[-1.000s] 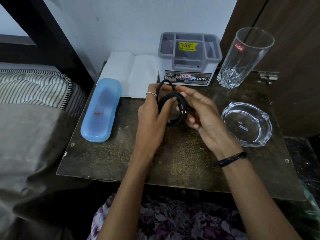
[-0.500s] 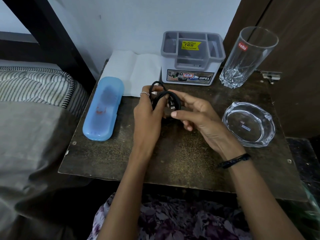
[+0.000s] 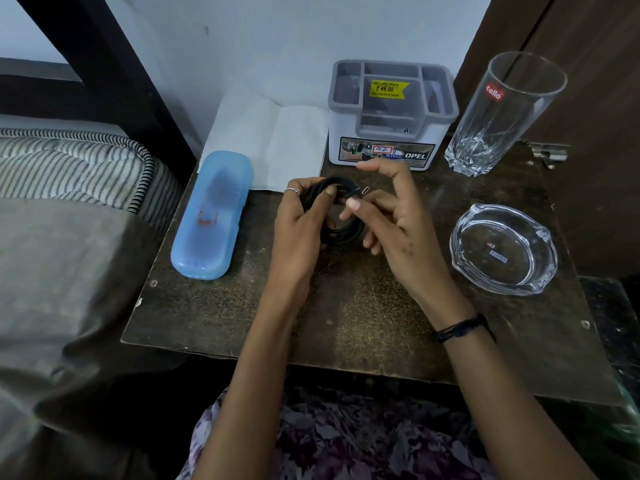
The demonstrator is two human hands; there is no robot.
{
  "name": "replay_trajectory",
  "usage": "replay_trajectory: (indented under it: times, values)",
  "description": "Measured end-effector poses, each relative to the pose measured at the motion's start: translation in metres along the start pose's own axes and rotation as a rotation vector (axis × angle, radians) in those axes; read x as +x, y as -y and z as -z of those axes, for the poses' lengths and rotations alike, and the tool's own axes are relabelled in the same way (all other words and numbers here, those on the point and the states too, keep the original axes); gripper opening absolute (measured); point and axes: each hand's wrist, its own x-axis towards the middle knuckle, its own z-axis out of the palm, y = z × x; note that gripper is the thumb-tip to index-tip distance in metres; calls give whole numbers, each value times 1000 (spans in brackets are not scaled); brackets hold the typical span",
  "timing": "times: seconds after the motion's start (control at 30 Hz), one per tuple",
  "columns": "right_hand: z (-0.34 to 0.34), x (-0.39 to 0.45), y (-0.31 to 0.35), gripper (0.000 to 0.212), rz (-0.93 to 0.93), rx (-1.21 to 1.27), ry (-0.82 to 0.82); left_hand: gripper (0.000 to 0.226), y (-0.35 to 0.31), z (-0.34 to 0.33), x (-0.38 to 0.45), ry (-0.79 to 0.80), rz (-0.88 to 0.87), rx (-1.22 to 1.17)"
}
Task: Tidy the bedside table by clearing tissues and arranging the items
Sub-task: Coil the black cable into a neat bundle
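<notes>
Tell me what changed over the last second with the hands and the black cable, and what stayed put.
The left hand still grips the coiled black cable. The right hand has opened its fingers and now pinches the cable's plug end near the top of the coil, which has sunk closer to the table. The blue case, tissue, organiser, glass and ashtray stayed put.

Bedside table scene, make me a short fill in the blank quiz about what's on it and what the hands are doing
1. Both hands, left hand and right hand, hold a coiled black ____.
2. The organizer stands between the white tissue and the tall ____.
3. The case lying near the table's left edge is ____ in colour.
4. The glass ashtray lies to the ____ of the hands.

Missing words: cable; glass; blue; right
</notes>
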Motion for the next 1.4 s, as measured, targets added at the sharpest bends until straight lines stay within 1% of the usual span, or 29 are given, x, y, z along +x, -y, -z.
replay_trajectory:
  times: [0.1,0.13,0.2,0.27,0.37,0.43,0.53,0.67,0.8,0.9,0.97,1.03,1.07,1.17,1.33,1.4]
  values:
    - [0,-3,-2,26,126,-303,-74,16,2,-1,-1,-17,20,14]
    - [0,-4,-2,26,157,-366,-111,16,1,-1,-1,-15,18,12]
    - [-1,-3,-3,23,208,-399,-190,17,0,0,-1,1,15,10]
    - [-3,0,-3,20,214,-331,-250,17,-1,2,0,25,16,19]
    - [-4,1,-1,15,170,-224,-270,19,-1,1,3,58,0,47]
    - [-5,-1,-1,14,144,-217,-292,22,-1,1,3,77,-22,87]
    - [-5,-1,-3,19,111,-229,-350,29,-1,2,1,84,-83,186]
    - [-4,1,-4,15,69,-76,-402,29,-3,1,-1,75,-119,359]
    - [-3,3,-2,13,19,42,-439,26,-5,-2,-4,97,-123,344]
    - [-1,6,-2,13,-95,182,-460,26,-4,-4,-4,110,-102,297]
    - [2,7,-4,22,-170,242,-490,28,-4,-3,-5,101,-103,288]
    - [5,6,-6,33,-157,176,-532,31,-4,-2,-4,99,-96,271]
    - [6,5,-6,32,-115,103,-544,31,-4,-2,-4,100,-92,264]
    - [8,4,-6,17,12,-160,-523,30,-4,-2,-6,90,-95,244]
    - [2,3,-8,24,60,-403,-452,37,-7,-4,-7,24,-119,145]
    - [1,2,-8,24,72,-457,-422,41,-7,-3,-7,9,-131,121]
